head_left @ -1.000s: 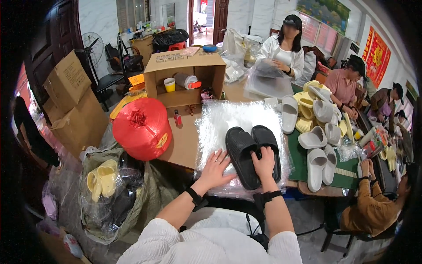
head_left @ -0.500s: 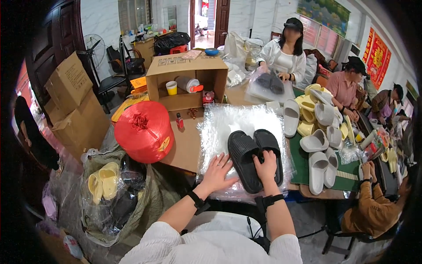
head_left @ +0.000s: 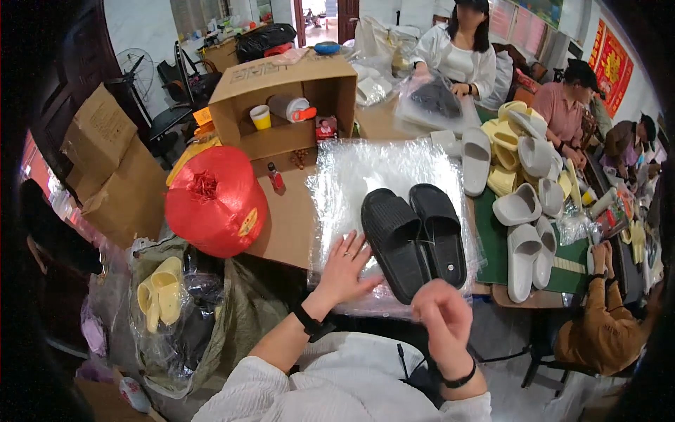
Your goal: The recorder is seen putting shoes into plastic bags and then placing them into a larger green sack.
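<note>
Status of work: 2 black slippers [head_left: 395,243] lie side by side, soles down and toes pointing away from the wearer, on a stack of clear plastic sheets or bags [head_left: 337,176]. The slippers are positioned just to the right of the left hand [head_left: 346,271] and beyond the right hand [head_left: 444,309]. Laying out of this pair appears complete. No plastic covers the pair from above; enclosure, if judged by the wrapped slippers nearby, is not yet done.

Left hand: palm down, fingers spread, resting on the plastic beside the near slipper edge. It grips nothing visible.

Right hand: raised near the heel ends, fingers bent inward. The outline is blurred; whether the fingertips meet or pinch anything cannot be told. A thin pale line, possibly a cord, shows between the 2 slippers, ahead of this hand.

Finished state, for reference: to the left of and below the left hand, an open sack [head_left: 242,302] holds 2 pale yellow slippers [head_left: 169,292] under clear film, with dark items alongside. Far ahead of the right hand, a co-worker [head_left: 457,53] handles a clear bag [head_left: 415,109] containing a dark item.

Remaining stock: to the right of the right hand, loose grey slippers [head_left: 522,264] and a mixed yellow-and-grey pile [head_left: 503,158] lie unwrapped.
</note>
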Demonstrator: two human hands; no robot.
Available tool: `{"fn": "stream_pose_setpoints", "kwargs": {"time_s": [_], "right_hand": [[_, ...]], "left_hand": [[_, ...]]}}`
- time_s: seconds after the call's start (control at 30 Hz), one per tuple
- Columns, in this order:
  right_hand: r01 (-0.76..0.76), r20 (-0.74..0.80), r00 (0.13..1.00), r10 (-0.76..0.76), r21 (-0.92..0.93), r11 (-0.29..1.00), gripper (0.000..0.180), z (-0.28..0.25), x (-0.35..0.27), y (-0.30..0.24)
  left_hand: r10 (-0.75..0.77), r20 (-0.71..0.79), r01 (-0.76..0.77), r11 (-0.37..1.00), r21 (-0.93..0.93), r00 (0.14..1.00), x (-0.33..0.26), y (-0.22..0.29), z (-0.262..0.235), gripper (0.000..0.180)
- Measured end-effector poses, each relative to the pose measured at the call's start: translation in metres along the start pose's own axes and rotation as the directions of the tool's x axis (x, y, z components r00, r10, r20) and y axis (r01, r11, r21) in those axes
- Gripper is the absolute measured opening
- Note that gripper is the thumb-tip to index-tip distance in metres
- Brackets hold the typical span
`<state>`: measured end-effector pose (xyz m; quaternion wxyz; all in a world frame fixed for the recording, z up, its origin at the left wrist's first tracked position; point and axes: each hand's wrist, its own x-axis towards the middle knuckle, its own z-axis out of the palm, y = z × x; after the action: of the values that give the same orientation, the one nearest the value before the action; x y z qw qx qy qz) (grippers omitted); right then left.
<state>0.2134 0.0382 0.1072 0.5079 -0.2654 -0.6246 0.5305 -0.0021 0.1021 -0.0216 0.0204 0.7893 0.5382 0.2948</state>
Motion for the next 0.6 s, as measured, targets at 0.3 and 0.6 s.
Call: {"fn": "stream_pose_setpoints", "kwargs": {"time_s": [0.3,0.6], "right_hand": [[-0.515,0.498,0.857,0.131,0.827,0.224,0.048,0.065,0.004,-0.099],[-0.741,0.730,0.641,0.238,0.669,-0.056,0.071,0.073,0.024,-0.078]], "left_hand": [[-0.017,0.034,0.017,1.000,0.005,0.999,0.002,-0.005,0.002,0.066],[-0.033,0.061,0.036,0.998,-0.054,0.998,0.005,-0.009,0.003,0.066]]}}
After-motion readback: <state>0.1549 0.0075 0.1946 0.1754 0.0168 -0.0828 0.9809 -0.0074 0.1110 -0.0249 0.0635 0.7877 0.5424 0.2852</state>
